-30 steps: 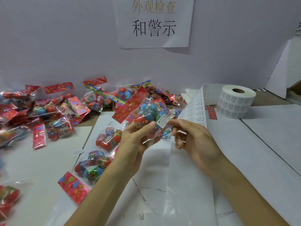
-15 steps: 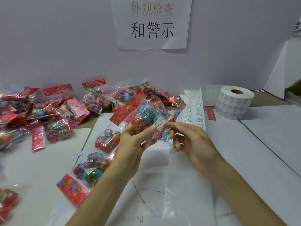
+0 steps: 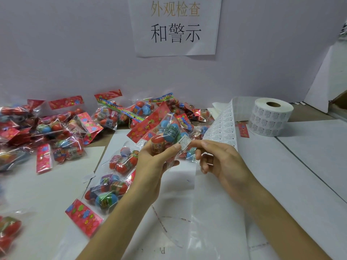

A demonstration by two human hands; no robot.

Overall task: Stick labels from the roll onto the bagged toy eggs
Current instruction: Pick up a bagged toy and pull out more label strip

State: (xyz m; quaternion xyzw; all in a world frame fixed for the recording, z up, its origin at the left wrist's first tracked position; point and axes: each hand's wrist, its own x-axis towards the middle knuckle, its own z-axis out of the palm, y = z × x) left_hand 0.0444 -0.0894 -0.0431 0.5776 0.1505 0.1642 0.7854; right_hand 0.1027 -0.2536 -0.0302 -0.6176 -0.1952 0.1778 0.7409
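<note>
Clear backing liner [image 3: 216, 203] trailing down the desk [image 3: 291, 184] under the right wrist, nearest of all. Just left of the left forearm, a few bagged toy eggs [image 3: 107, 192] lying flat with red header cards.

Then the hands, close together and both up off the desk. Left hand [image 3: 155, 162] clamped on one bag [image 3: 167, 132], thumb on top, fingers underneath. Right hand [image 3: 221, 160] pinching the small white label [image 3: 184, 143] by its edge, with the label touching the plastic right beside the left thumb. Can't tell if it's fully stuck down tbh.

Right behind the right hand, strip of labels [image 3: 223, 124] standing up and curling back. Further out to the right, label roll [image 3: 270, 119] sitting upright on the desk, well apart from the hands. Off to the left and beyond, big messy heap of bags [image 3: 56, 132] up against the wall. Way back above it all, paper sign [image 3: 175, 25] with printed characters.
</note>
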